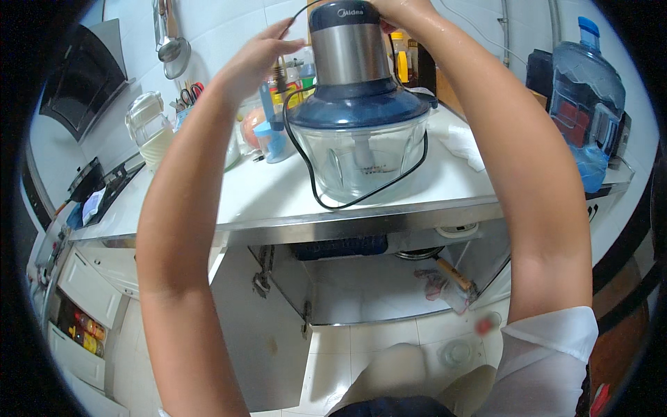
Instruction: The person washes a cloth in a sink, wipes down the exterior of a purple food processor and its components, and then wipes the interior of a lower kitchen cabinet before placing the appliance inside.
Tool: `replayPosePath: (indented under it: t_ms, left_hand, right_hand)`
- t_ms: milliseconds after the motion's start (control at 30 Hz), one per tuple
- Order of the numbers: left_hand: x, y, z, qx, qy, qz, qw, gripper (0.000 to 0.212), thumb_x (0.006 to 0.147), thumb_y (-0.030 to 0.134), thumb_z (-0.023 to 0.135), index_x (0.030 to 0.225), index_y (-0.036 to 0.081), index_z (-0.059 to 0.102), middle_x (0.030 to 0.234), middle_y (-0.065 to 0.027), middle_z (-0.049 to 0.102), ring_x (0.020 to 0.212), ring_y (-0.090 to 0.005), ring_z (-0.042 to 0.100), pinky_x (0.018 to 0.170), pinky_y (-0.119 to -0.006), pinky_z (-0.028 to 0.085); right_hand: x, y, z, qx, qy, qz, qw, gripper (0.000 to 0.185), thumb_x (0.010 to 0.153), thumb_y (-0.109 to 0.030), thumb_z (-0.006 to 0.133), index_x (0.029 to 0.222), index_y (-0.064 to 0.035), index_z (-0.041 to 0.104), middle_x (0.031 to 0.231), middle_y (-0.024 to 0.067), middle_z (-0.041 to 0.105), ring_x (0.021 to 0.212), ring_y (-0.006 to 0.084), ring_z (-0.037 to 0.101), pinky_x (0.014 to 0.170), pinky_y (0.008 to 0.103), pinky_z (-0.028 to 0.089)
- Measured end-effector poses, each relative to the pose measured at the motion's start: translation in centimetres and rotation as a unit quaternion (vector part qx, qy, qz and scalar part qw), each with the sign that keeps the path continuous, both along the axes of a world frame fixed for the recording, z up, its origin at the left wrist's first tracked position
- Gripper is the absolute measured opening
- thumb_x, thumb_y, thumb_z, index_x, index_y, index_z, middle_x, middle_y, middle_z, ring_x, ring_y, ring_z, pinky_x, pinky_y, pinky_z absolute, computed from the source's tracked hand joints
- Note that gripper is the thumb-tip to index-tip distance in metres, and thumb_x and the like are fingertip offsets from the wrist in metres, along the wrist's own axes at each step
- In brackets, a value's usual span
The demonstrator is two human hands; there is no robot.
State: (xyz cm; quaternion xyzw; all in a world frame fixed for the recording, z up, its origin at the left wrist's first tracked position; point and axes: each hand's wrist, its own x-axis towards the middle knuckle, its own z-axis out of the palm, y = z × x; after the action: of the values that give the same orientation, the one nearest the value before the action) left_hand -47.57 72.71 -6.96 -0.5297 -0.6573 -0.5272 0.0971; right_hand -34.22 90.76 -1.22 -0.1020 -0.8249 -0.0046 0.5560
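A Midea food chopper stands on the white counter, its steel motor unit (351, 54) on top of a dark blue lid (359, 107) and a clear bowl (354, 156). My left hand (260, 57), at the chopper's upper left, has the black power cord (307, 167) at its fingertips. The cord loops down across the front of the bowl. My right hand (398, 13) is raised at the upper right of the motor unit; its fingers are partly hidden behind the unit, so what it touches or holds is unclear.
Bottles, a peeler-like blue tool and a blue-lidded container (272, 140) stand behind left. A large blue water bottle (586, 109) is at the right. Below the counter edge (365, 224), an open cabinet (365, 292) holds a wooden-handled pan. A glass jar (457, 353) stands on the floor.
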Motion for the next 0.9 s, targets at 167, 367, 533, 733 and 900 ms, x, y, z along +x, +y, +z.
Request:
replayPosePath:
  t_ms: [167,367,533,733,900]
  left_hand:
    - [0.0,0.0,0.6,0.000,-0.068,-0.005,0.998,0.026,0.088,0.025,0.057,0.105,0.005,0.058,0.078,-0.0001,0.054,0.066,-0.0078,0.047,0.055,-0.025,0.037]
    - [-0.1,-6.2,0.3,-0.031,-0.144,-0.067,0.987,0.028,0.092,0.030,0.052,0.103,0.005,0.058,0.058,0.0088,0.030,0.045,-0.0024,0.026,0.037,-0.019,0.021]
    - [0.7,-9.6,-0.6,-0.010,-0.138,0.193,0.971,0.029,0.092,0.031,0.052,0.093,0.004,0.062,0.057,0.0090,0.030,0.044,-0.0028,0.025,0.038,-0.020,0.020]
    - [7.2,-10.5,-1.1,-0.051,-0.083,0.251,0.963,0.025,0.091,0.028,0.053,0.078,0.007,0.058,0.056,0.0097,0.030,0.045,-0.0024,0.025,0.039,-0.020,0.020]
    - [8.7,-9.9,-1.4,-0.006,-0.117,0.261,0.958,0.022,0.093,0.025,0.051,0.083,0.006,0.057,0.059,0.0080,0.033,0.046,-0.0027,0.026,0.040,-0.020,0.023]
  right_hand:
    - [-1.6,4.3,-1.0,-0.041,-0.005,0.209,0.977,0.017,0.076,-0.019,0.065,0.081,-0.0037,0.069,0.076,0.0111,0.065,0.072,0.0200,0.062,0.062,0.0315,0.048]
    - [4.0,5.4,-8.5,-0.197,-0.098,0.235,0.947,0.025,0.076,-0.026,0.065,0.086,-0.0028,0.068,0.076,0.0086,0.066,0.064,0.0147,0.060,0.060,0.0302,0.048]
    - [10.4,1.0,-14.8,0.016,0.035,0.363,0.931,0.022,0.067,-0.019,0.069,0.086,-0.0075,0.066,0.081,0.0092,0.063,0.069,0.0186,0.059,0.064,0.0308,0.048]
    - [11.2,-1.3,-19.1,0.312,0.058,0.177,0.932,0.012,0.067,-0.011,0.063,0.075,-0.0071,0.055,0.086,0.0070,0.053,0.078,0.0225,0.056,0.064,0.0321,0.049]
    - [11.4,-1.1,-19.9,0.351,0.057,0.171,0.919,0.012,0.068,-0.005,0.064,0.074,-0.0054,0.054,0.081,0.0056,0.053,0.075,0.0212,0.056,0.057,0.0309,0.048]
